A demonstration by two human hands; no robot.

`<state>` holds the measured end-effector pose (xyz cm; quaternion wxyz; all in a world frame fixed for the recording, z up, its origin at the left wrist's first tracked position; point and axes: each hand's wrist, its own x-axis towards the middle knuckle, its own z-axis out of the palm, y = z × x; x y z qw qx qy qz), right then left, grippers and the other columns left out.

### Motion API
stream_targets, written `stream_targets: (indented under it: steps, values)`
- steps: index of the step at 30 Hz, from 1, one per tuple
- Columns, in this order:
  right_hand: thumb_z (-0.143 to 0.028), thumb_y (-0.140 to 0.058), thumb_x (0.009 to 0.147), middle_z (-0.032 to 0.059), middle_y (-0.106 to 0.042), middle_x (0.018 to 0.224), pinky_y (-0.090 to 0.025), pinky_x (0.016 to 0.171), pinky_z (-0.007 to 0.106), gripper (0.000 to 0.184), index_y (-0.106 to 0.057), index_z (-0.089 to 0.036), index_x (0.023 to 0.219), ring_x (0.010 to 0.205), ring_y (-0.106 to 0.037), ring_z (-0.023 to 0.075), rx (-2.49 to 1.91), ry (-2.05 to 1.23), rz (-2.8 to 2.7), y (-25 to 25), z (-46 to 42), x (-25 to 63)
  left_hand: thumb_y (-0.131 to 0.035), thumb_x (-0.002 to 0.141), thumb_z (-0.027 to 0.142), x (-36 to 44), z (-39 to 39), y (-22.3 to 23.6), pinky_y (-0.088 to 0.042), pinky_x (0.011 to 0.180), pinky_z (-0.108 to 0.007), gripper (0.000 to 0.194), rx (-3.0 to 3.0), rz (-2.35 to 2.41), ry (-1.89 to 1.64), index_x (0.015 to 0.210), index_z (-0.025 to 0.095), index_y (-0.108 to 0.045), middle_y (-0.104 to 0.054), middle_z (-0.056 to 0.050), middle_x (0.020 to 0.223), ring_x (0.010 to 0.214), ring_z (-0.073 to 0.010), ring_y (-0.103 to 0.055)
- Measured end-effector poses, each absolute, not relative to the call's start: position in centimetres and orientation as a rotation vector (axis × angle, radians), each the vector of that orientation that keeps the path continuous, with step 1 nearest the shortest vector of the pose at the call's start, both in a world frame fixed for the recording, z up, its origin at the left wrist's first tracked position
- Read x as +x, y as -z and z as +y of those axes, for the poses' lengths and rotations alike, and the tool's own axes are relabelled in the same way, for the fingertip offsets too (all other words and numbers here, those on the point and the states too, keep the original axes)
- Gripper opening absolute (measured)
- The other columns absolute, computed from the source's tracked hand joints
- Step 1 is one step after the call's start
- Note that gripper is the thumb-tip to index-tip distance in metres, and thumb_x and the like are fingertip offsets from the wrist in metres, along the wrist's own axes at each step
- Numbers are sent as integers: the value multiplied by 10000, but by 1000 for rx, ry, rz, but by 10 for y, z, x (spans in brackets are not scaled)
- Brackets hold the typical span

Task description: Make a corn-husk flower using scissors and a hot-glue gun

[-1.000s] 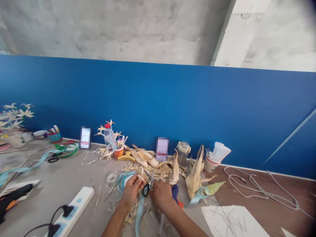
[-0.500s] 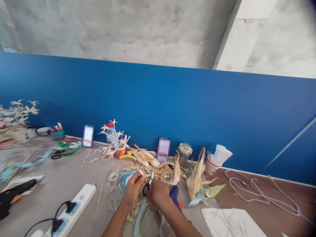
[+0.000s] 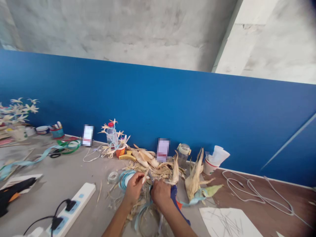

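Note:
My left hand (image 3: 134, 188) is closed in a pinch on a thin strip of dried corn husk (image 3: 145, 176) that sticks up from the fingers. My right hand (image 3: 160, 193) is closed on a pair of scissors (image 3: 150, 179), whose metal blades point at the strip. Both hands hover close together over a heap of dried corn husks (image 3: 158, 169) on the grey table (image 3: 64, 177). A light blue ribbon (image 3: 139, 215) curls under my wrists. A blue tool (image 3: 177, 204) lies just right of my right hand.
A white power strip (image 3: 74, 205) with a black plug lies at front left. A tape roll (image 3: 113, 177), ribbon spool (image 3: 124, 177), husk flowers in a cup (image 3: 118, 149), a bottle, jar (image 3: 184, 153), white cups (image 3: 214, 159), cables (image 3: 256, 192) and paper (image 3: 229, 223) surround me. A blue partition (image 3: 172, 108) backs the table.
The husk strip now stands clear above my left fingers and the scissor blades have tilted toward it. My right hand has shifted slightly right and down, hiding the black handle.

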<state>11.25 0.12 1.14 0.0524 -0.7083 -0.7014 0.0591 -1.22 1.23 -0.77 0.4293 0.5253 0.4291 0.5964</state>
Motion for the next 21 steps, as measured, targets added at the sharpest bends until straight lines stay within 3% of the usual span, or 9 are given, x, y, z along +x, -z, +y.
stream_targets:
  steps: [3, 6, 11, 14, 17, 21]
  values:
    - [-86, -418, 765, 198, -672, 884, -434, 735, 430, 270, -653, -101, 898, 844, -644, 310, -2119, -209, -2108, -14, -2, 118, -619, 669, 293, -13, 12, 7, -452, 665, -279, 159, 1332, 1093, -1499, 765, 167, -635, -629, -20, 703, 685, -175, -576]
    - [-138, -459, 749, 160, -688, 835, -441, 692, 353, 245, -645, -123, 908, 797, -651, 277, -2060, -288, -2068, -19, -1, 126, -616, 675, 300, -14, 12, 8, -456, 666, -282, 165, 1346, 1115, -1516, 771, 167, -637, -638, -20, 709, 691, -178, -579]
    - [-181, -471, 753, 49, -661, 744, -414, 590, 244, 322, -594, -152, 1049, 664, -603, 172, -1671, -756, -1790, -30, 7, 143, -575, 726, 345, -16, 12, 11, -447, 637, -275, 203, 1401, 1148, -1482, 791, 165, -643, -625, -9, 684, 648, -164, -553]
    - [-308, -541, 736, 5, -598, 702, -391, 567, 233, 413, -557, -145, 1115, 619, -537, 141, -1304, -1129, -1526, -44, 5, 154, -562, 743, 366, -17, 14, 13, -437, 640, -262, 218, 1422, 1136, -1495, 779, 164, -637, -611, -5, 684, 652, -156, -538]
    - [-421, -604, 688, -26, -523, 615, -348, 545, 227, 427, -615, -149, 1017, 560, -466, 112, -1154, -1419, -1456, -55, -1, 165, -558, 746, 372, -19, 15, 11, -436, 631, -251, 216, 1460, 1136, -1535, 744, 169, -629, -591, 2, 674, 653, -152, -531]
    - [-389, -646, 650, -49, -465, 548, -293, 521, 224, 380, -644, -152, 947, 516, -394, 94, -1183, -1499, -1617, -53, -7, 172, -536, 760, 329, -23, 15, 9, -454, 649, -261, 183, 1522, 1219, -1618, 759, 173, -631, -600, -11, 705, 674, -156, -543]
